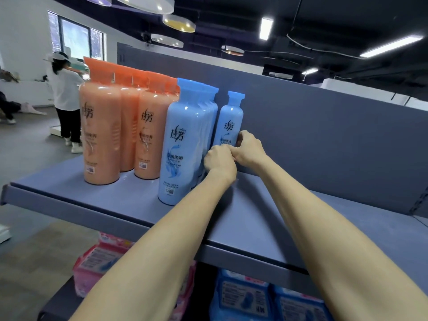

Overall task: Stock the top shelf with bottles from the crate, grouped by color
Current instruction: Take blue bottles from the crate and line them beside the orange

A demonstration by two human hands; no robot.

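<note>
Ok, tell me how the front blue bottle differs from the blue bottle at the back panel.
The front blue bottle stands at the head of a row near the shelf edge, untouched; the back blue bottle stands alone against the back panel, with the right hand and left hand at its base. Both are upright, blue, same label.

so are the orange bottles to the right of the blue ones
No, the orange bottles stand at the left end of the shelf, and the blue bottles stand to their right.
</note>
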